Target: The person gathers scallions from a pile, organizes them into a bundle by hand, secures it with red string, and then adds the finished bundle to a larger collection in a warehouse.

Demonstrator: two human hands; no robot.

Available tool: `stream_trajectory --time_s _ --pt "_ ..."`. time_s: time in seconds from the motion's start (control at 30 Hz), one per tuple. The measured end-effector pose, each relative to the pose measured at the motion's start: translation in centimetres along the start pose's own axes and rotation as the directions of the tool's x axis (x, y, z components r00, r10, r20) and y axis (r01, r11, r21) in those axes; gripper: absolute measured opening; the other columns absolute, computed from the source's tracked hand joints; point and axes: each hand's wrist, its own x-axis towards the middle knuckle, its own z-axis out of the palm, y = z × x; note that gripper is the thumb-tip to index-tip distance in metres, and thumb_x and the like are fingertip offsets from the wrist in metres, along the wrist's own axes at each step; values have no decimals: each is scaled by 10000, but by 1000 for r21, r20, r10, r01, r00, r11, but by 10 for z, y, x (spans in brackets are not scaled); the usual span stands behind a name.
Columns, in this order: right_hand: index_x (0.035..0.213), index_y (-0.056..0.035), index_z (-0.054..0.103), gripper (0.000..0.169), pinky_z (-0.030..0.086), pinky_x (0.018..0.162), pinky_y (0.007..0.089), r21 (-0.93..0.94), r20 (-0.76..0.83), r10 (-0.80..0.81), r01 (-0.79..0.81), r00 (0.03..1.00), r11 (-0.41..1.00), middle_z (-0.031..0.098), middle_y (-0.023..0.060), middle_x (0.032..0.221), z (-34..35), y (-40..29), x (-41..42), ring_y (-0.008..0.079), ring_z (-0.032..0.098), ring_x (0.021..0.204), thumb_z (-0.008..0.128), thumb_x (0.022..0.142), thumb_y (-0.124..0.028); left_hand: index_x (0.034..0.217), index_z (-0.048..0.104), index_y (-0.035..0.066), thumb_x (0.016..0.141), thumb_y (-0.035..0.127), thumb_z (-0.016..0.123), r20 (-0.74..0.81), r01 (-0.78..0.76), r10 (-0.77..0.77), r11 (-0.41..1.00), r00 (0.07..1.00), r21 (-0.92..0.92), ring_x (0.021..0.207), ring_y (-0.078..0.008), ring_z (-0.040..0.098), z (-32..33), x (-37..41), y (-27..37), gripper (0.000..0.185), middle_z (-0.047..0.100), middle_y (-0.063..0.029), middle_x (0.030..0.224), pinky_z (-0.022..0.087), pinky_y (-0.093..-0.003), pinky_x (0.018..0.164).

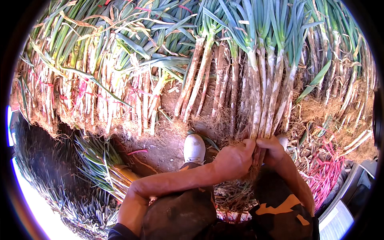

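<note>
Several long green onions (265, 87) with soil-stained white stalks are gathered in a fan before me, their leaves pointing away. My left hand (234, 162) is closed around them just above the roots. Close beside it, my right hand (273, 151) grips the same stalks from the other side. The root ends poke out below my fists, partly hidden by my fingers. Loose green onions (195, 81) lie on the ground left of the held ones, roots towards me.
Bundles bound with red ties (99, 96) line the left. More green onions (333, 69) lie at right. A heap of pink-red strips (325, 174) is near my right side. A separate bunch (105, 168) rests at lower left. My white shoe (194, 148) stands on bare soil.
</note>
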Motion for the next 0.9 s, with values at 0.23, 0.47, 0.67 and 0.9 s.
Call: stream_trajectory --time_s 0.23,0.47,0.67,0.9 --pt "1066 19 547 332 557 609 366 241 49 -150 134 988 961 590 73 823 11 -10 -8 234 634 684 656 786 -123 1132 558 4 928 303 538 -258 377 -375 925 890 -42 630 -152 604 -32 47 -100 363 648 -179 879 477 -281 413" --pt "1123 7 512 499 511 633 400 329 260 -235 143 936 934 573 74 755 -1 -25 -45 241 614 650 720 725 -210 986 530 -1 902 103 494 -446 428 -115 564 888 706 517 -179 521 -13 35 -234 138 585 -142 742 426 -306 338" --pt "1252 -5 496 572 505 859 435 292 281 -139 54 950 955 577 191 1222 -20 -5 -21 325 609 1068 692 753 -204 724 535 94 884 167 590 -460 285 -438 886 772 -366 430 -40 370 -166 9 -120 184 468 21 556 260 -217 341" --pt "1331 24 440 675 366 1051 446 282 221 -106 40 970 959 395 196 1435 12 -5 -11 314 380 1332 667 752 -238 938 568 -7 913 158 554 -245 -112 120 993 962 46 550 -191 566 -18 2 20 167 623 -98 704 445 -333 450"
